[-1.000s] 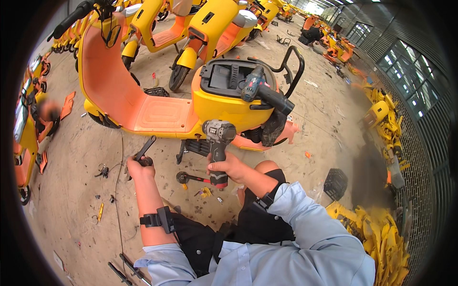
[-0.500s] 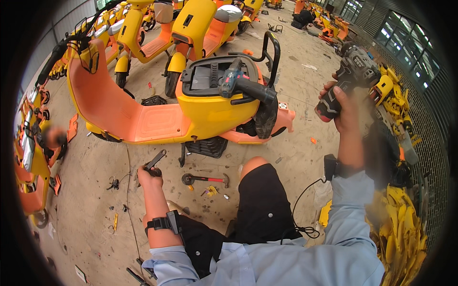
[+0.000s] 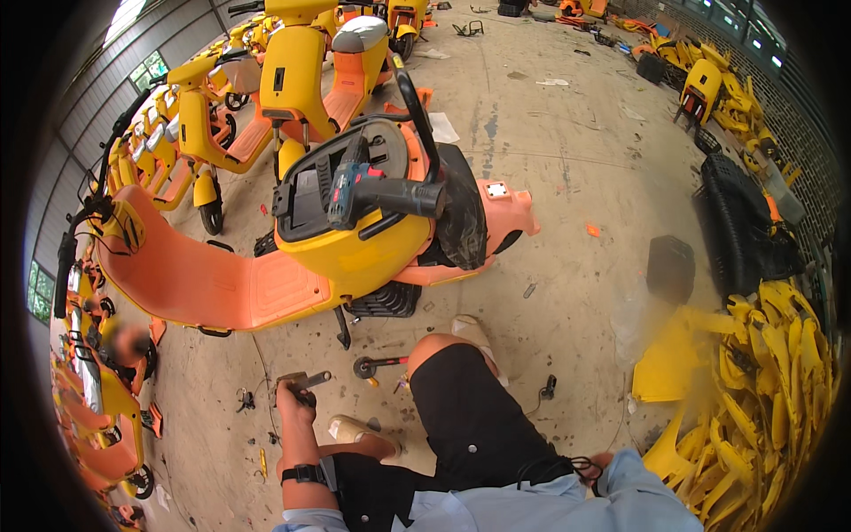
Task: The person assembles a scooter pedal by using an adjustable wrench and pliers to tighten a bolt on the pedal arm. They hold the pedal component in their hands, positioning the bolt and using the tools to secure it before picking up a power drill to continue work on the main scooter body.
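Note:
My left hand (image 3: 297, 399) is closed around a dark metal wrench (image 3: 316, 379), held low over the floor in front of the scooter. Only a bit of skin of my right hand (image 3: 596, 465) shows by my right hip; its fingers are hidden. In front of me stands a yellow and orange electric scooter (image 3: 346, 266), its seat compartment exposed. Across that compartment lies a teal and black cordless drill (image 3: 355, 188). Behind the wrench, a hammer (image 3: 383, 362) with a red and black handle lies on the floor, partly hidden by my knee.
More yellow scooters (image 3: 297, 71) stand in rows behind and to the left. At right are a heap of yellow plastic panels (image 3: 771, 381) and a large black plastic part (image 3: 745, 222). Small parts, including a black piece (image 3: 550, 387), lie on the concrete floor.
My right hand has come down from the right side to my hip, and the grey and black power tool it held is out of sight. My view has turned right; the wrench stays in my left hand.

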Demonstrator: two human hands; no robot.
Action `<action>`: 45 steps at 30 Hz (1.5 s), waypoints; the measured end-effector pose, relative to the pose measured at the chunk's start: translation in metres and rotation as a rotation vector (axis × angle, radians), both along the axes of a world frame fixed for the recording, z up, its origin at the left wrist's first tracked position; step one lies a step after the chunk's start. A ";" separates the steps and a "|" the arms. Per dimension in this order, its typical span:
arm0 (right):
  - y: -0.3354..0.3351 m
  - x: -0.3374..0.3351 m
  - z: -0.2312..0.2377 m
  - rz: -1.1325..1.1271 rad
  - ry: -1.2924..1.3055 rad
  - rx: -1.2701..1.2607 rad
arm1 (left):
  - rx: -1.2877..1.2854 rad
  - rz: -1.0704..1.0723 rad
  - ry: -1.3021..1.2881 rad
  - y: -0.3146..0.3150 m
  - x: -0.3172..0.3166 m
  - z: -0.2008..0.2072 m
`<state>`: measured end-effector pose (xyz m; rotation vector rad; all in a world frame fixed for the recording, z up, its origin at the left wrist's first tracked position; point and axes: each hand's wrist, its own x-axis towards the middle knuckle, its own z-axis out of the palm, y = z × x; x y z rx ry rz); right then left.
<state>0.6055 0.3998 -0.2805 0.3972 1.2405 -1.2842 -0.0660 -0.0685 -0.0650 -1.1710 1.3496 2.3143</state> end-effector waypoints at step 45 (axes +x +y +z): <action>0.019 -0.384 0.224 -0.892 0.525 0.637 | 0.153 -0.125 0.118 0.021 0.008 0.056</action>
